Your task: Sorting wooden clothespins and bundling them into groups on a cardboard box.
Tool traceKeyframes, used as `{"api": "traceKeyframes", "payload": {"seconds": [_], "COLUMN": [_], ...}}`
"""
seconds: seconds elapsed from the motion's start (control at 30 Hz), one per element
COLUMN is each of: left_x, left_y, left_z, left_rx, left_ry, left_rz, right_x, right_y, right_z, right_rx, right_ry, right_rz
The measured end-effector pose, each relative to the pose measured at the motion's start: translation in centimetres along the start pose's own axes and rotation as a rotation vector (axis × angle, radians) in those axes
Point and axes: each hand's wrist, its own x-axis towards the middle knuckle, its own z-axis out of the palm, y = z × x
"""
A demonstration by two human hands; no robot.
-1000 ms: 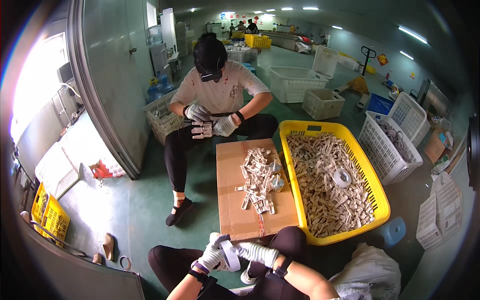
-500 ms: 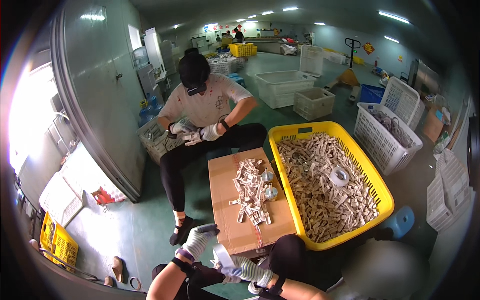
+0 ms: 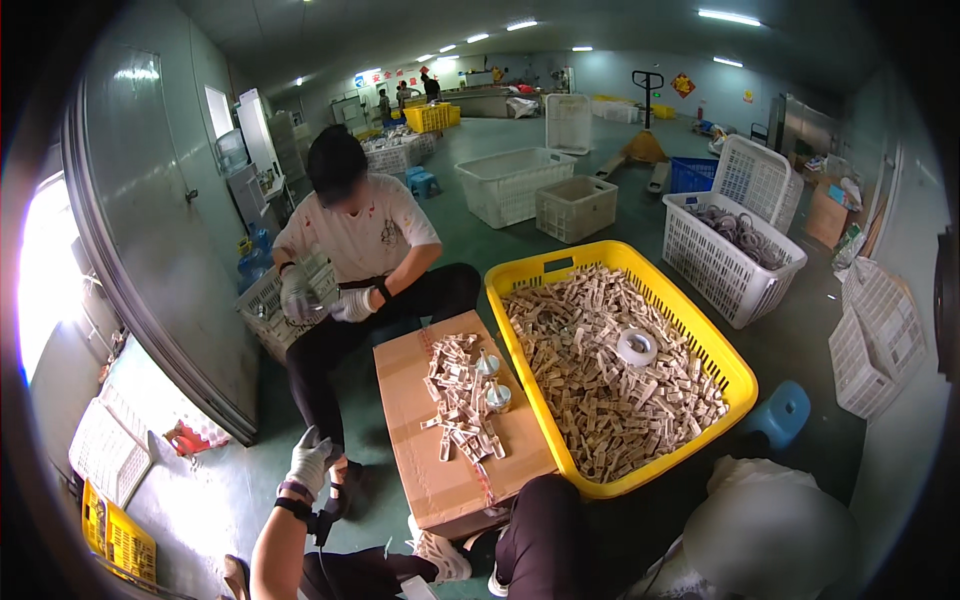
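Note:
My left hand, in a whitish glove with grey fingertips, is raised at the lower left beside the other person's shin. Its thumb and fingers stand apart, with nothing visible between them. Out of the picture lies my right hand. A pale flat edge shows at the bottom rim, too cut off to name surely. Ahead of my knees is a cardboard box bearing a heap of small tan clip-like pieces. Two small containers with metal cone tops stand beside the heap.
A yellow crate full of tan pieces, with a white tape roll on top, stands right of the box. Opposite sits a person with gloved hands working. A blue stool and a white basket are at right.
My left hand has moved left and away from my right. My right hand, with a white roll, has dropped out of view. The view has shifted; the person opposite has parted their hands.

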Motion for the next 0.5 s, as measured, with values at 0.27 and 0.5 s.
{"api": "traceKeyframes", "payload": {"seconds": [0.27, 0.5], "left_x": [-10.2, -28.1], "left_y": [2.1, 13.9], "left_z": [-17.3, -26.4], "left_rx": [-0.055, 0.236], "left_ry": [0.253, 0.654], "left_rz": [0.018, 0.167], "right_x": [2.1, 7.2], "right_y": [2.7, 0.6], "right_z": [0.7, 2.6], "right_rx": [0.028, 0.186], "right_ry": [-0.443, -0.714], "right_rz": [0.187, 0.253]}}
